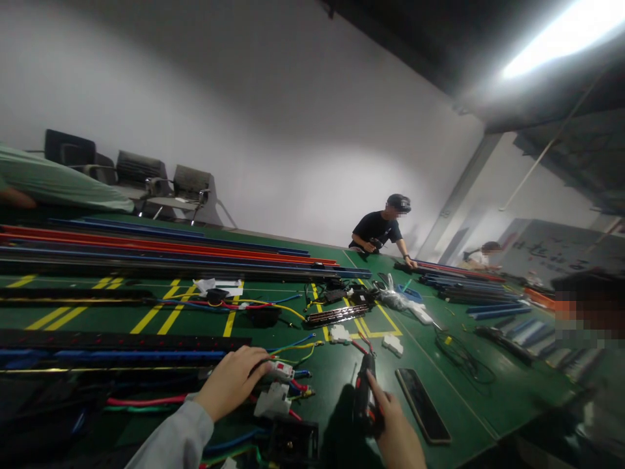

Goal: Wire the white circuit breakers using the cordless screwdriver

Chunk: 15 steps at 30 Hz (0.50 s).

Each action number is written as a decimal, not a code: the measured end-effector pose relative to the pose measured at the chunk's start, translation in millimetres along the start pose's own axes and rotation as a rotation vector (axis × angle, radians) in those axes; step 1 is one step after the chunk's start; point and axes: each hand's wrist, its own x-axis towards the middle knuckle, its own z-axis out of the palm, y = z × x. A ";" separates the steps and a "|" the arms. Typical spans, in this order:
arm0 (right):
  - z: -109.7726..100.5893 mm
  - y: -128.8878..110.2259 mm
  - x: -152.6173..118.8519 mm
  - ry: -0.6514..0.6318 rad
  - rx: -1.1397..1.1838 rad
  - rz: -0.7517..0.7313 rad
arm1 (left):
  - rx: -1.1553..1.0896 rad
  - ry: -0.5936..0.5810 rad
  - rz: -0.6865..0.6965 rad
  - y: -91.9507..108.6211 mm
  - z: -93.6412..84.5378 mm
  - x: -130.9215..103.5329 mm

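My left hand (238, 381) is closed, thumb and fingers on the edge of a small white electrical block with a red mark (282, 370). Blue, red and yellow-green wires (301, 388) come out beside that block. Just below it lies another white block (273, 400), near an open black box (294, 440). In my right hand (393, 417) is a black and red power screwdriver (364, 394), its slim front end pointing away from me over the green table. A dark phone (423, 405) lies to the right of it.
Long blue, red and black rails (170, 251) cover the far left of the green table (371, 358). Loose white blocks (392, 345), wires and a plastic bag (398, 299) lie ahead. A co-worker (378, 231) leans at the far edge. Another person (586, 312) is close on the right.
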 end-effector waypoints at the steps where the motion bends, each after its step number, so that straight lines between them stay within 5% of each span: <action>1: 3.2 1.3 1.5 -0.042 -0.110 0.000 | 0.004 0.001 -0.007 -2.0 -3.6 -0.2; 8: 27.7 7.7 5.3 -0.205 -0.265 -0.010 | 0.090 0.034 -0.106 -38.5 -51.1 -4.7; 15: 27.7 21.1 14.5 -0.351 -0.081 -0.030 | 0.057 -0.327 -0.371 -66.7 -91.8 -4.8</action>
